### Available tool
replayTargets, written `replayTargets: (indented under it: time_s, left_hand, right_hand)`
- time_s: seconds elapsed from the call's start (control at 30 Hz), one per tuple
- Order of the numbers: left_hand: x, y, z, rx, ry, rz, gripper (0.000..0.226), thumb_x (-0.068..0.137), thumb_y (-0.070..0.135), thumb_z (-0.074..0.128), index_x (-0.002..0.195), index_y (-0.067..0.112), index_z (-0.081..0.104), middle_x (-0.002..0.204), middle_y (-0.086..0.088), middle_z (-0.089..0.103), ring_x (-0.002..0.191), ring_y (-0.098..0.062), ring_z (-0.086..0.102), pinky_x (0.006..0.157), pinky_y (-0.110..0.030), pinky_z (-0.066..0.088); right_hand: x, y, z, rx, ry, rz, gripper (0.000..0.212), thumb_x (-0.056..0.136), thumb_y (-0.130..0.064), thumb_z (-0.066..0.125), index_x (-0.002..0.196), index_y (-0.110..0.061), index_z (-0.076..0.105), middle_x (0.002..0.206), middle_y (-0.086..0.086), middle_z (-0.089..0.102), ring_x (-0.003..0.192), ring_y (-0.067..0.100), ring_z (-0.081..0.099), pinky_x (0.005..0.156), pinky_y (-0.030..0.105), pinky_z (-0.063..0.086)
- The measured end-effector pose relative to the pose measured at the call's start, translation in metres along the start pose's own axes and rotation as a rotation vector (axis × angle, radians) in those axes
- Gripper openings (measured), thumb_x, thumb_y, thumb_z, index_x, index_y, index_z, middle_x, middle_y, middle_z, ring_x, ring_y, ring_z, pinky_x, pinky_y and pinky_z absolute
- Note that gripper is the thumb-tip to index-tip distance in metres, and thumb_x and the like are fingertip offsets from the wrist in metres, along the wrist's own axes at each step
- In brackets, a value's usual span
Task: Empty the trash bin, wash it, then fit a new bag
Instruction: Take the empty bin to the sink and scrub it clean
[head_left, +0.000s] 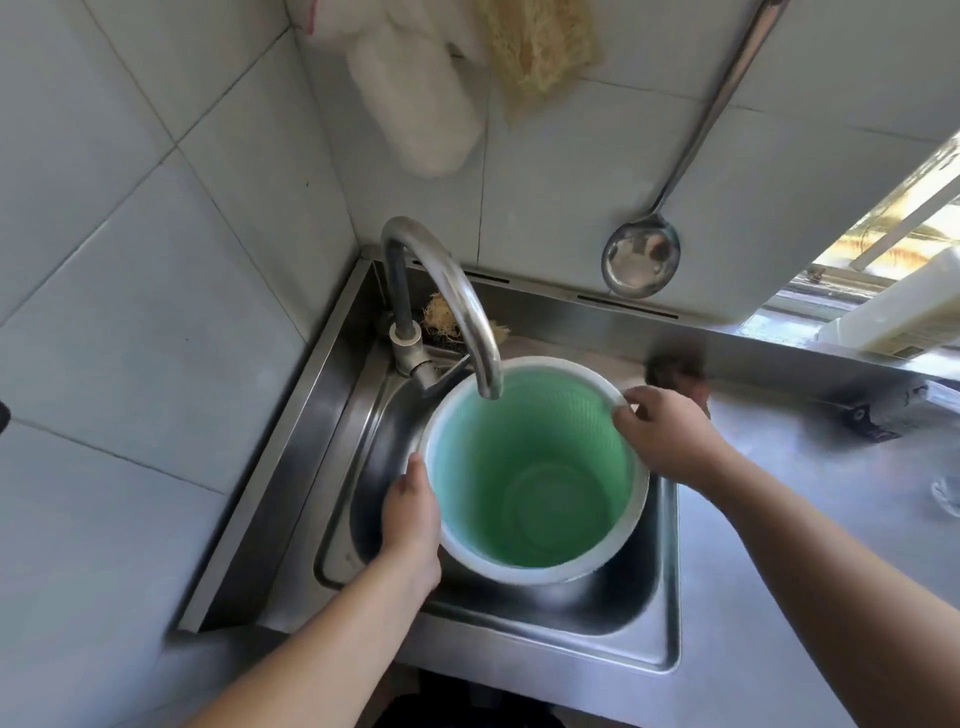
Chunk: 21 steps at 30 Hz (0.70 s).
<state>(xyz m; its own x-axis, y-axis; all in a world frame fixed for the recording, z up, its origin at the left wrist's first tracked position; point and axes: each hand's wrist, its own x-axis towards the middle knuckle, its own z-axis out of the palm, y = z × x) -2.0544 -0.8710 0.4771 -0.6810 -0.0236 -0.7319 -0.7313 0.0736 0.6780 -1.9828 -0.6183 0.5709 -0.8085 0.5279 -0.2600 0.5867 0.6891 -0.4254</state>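
Note:
A round trash bin (540, 483) with a green mesh wall and a white rim stands upright in the steel sink (571, 618), its mouth right under the curved tap spout (467, 317). The bin holds no bag and looks empty. No water runs from the spout. My left hand (410, 514) holds the bin's left side just below the rim, thumb up along the wall. My right hand (665, 436) pinches the white rim at the upper right.
A steel ladle (641, 254) hangs on the tiled wall behind the sink, beside a loofah (535, 47) and white plastic bags (415, 104). A scrub pad (441, 322) lies behind the tap. The steel counter (810, 519) runs right, with a dark object (675, 364) and a box (883, 415).

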Motion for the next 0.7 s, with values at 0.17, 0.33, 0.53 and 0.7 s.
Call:
replayTargets:
  time_s: [0.17, 0.33, 0.53, 0.7]
  left_hand:
    - [0.007, -0.005, -0.001, 0.242, 0.149, 0.298, 0.039, 0.096, 0.054, 0.047, 0.093, 0.019, 0.063, 0.092, -0.002, 0.067, 0.081, -0.017, 0.062, 0.069, -0.034, 0.046]
    - [0.012, -0.002, -0.010, 0.322, 0.163, 0.405, 0.037, 0.093, 0.055, 0.050, 0.080, 0.021, 0.060, 0.082, 0.001, 0.067, 0.080, -0.021, 0.064, 0.069, -0.038, 0.049]
    - [0.021, 0.007, -0.018, 0.385, 0.158, 0.442, 0.038, 0.095, 0.049, 0.052, 0.079, 0.015, 0.061, 0.078, -0.008, 0.067, 0.076, -0.029, 0.064, 0.068, -0.043, 0.052]
    - [0.027, 0.006, -0.024, 0.471, 0.221, 0.479, 0.045, 0.092, 0.058, 0.048, 0.077, 0.017, 0.060, 0.074, -0.007, 0.065, 0.069, -0.029, 0.062, 0.061, -0.040, 0.049]
  right_hand:
    - [-0.012, 0.039, 0.050, -0.036, -0.165, 0.119, 0.025, 0.088, -0.021, 0.045, 0.067, -0.009, 0.044, 0.065, 0.008, 0.059, 0.061, 0.029, 0.060, 0.050, 0.034, 0.045]
    - [-0.016, 0.051, 0.093, 0.103, -0.273, 0.145, 0.029, 0.090, -0.017, 0.039, 0.062, -0.012, 0.041, 0.061, 0.012, 0.063, 0.038, 0.015, 0.063, 0.038, 0.023, 0.042]
    - [-0.012, 0.049, 0.120, 0.217, -0.350, 0.156, 0.027, 0.092, -0.021, 0.037, 0.068, -0.012, 0.047, 0.066, 0.014, 0.069, 0.043, 0.014, 0.066, 0.044, 0.026, 0.050]
    - [0.007, 0.060, 0.116, 0.174, -0.236, 0.157, 0.030, 0.095, -0.036, 0.051, 0.110, -0.013, 0.064, 0.105, 0.006, 0.069, 0.093, 0.024, 0.069, 0.079, 0.035, 0.055]
